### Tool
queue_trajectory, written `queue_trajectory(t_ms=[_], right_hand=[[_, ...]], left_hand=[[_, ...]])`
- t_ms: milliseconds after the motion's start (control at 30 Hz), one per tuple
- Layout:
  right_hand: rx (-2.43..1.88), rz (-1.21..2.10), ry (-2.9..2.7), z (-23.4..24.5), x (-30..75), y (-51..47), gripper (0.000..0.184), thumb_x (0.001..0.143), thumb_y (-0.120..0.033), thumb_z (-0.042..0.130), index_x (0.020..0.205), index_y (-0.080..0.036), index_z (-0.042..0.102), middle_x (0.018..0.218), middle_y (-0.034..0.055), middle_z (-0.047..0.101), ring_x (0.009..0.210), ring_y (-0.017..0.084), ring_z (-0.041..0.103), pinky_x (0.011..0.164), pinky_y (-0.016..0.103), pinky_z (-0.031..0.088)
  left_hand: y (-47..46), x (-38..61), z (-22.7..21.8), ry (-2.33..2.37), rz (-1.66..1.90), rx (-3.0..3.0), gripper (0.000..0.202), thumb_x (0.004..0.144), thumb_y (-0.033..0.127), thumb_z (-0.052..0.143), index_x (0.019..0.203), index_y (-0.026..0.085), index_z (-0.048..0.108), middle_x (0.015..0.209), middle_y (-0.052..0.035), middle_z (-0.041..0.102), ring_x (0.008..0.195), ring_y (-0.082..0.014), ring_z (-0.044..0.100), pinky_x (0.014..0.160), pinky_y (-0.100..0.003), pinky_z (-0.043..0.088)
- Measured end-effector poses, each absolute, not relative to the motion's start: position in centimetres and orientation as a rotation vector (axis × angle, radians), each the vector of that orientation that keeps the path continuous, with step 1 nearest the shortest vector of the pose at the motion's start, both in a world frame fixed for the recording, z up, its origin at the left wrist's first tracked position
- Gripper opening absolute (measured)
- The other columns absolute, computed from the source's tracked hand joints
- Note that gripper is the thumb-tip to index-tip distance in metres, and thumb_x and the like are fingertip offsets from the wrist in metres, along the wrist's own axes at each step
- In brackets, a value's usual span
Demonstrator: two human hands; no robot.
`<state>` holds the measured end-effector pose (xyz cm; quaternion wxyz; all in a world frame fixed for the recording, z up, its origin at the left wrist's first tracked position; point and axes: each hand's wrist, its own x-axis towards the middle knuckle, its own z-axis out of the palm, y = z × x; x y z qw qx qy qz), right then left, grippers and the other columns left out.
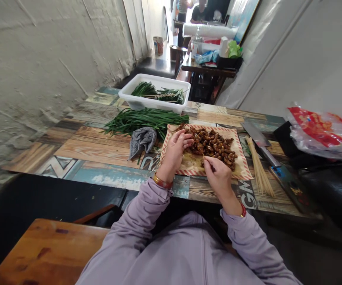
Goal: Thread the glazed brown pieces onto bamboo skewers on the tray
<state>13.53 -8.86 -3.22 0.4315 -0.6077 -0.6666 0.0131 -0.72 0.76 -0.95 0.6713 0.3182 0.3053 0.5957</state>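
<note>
My left hand [177, 147] is over the left edge of a pile of glossy brown sauced meat pieces [215, 142], its fingers curved and slightly apart; no held piece shows in it. My right hand [218, 172] is closed in a pinch at the pile's front edge. From its fingertips a short bit of thin bamboo skewer pokes out; most of it is hidden by the hand. Under the meat lies a paper sheet [243, 168] with a red-striped border. A bundle of bamboo skewers [259, 170] lies to its right.
Left of the paper sit a grey cloth [142, 142] and long green chives [141, 118]. Behind stands a white tub [126, 95] with more chives and skewers. A cleaver [256, 136], phone [292, 188] and red-printed plastic bag [322, 130] are at right. People are in the background.
</note>
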Motion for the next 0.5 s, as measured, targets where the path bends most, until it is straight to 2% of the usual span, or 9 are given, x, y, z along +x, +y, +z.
queue_trajectory(t_ms=[100,200,267,367,433,500], right_hand=[[-1.52,0.029,-1.658,-2.5,14.0,-8.8,0.024,0.091,-0.029,0.05,0.097,-0.02,0.071,0.095,0.0065,0.074,0.085,0.019,0.07,0.079,0.033,0.055],[-1.558,0.1,-1.626,-1.0,14.7,-8.6,0.026,0.089,-0.034,0.052,0.095,-0.019,0.072,0.091,0.0073,0.074,0.082,0.02,0.069,0.078,0.034,0.054],[-1.586,0.268,-1.586,0.2,14.9,-8.4,0.027,0.087,-0.038,0.054,0.094,-0.018,0.072,0.087,0.007,0.074,0.077,0.02,0.068,0.073,0.033,0.054],[-1.539,0.692,-1.484,1.5,14.5,-7.8,0.032,0.082,-0.045,0.059,0.092,-0.018,0.071,0.083,0.0063,0.073,0.073,0.02,0.067,0.066,0.031,0.052],[-1.467,0.942,-1.375,1.9,13.7,-7.1,0.035,0.077,-0.05,0.063,0.089,-0.018,0.07,0.082,0.0061,0.072,0.073,0.019,0.066,0.065,0.03,0.051],[-1.443,1.048,-1.279,2.0,12.7,-6.3,0.038,0.071,-0.052,0.068,0.087,-0.018,0.069,0.08,0.005,0.071,0.072,0.018,0.064,0.064,0.029,0.05]], left_hand=[[0.1,-1.0,-0.4,0.732,1.454,0.809,0.03,0.08,0.04,0.066,0.099,0.018,0.06,0.077,-0.0012,0.066,0.061,-0.009,0.061,0.061,-0.022,0.046],[-0.8,-1.5,0.3,0.503,1.3,0.911,0.034,0.082,0.046,0.062,0.096,0.015,0.065,0.07,-0.0018,0.064,0.051,-0.0081,0.056,0.05,-0.02,0.041],[-1.4,-2.0,0.7,0.251,1.036,0.95,0.043,0.08,0.052,0.062,0.097,0.013,0.066,0.075,-0.0064,0.067,0.052,-0.0111,0.06,0.051,-0.023,0.045],[-1.8,-2.6,0.8,-0.03,0.689,0.985,0.055,0.075,0.058,0.065,0.101,0.01,0.067,0.087,-0.0143,0.07,0.06,-0.0186,0.067,0.054,-0.028,0.051],[-1.9,-2.8,0.6,-0.117,0.541,1.001,0.058,0.072,0.06,0.067,0.102,0.011,0.067,0.094,-0.018,0.071,0.066,-0.0224,0.07,0.054,-0.029,0.052],[-2.0,-3.0,0.5,-0.163,0.434,1.023,0.06,0.07,0.061,0.068,0.104,0.011,0.067,0.101,-0.0212,0.07,0.072,-0.0247,0.071,0.055,-0.029,0.053]])
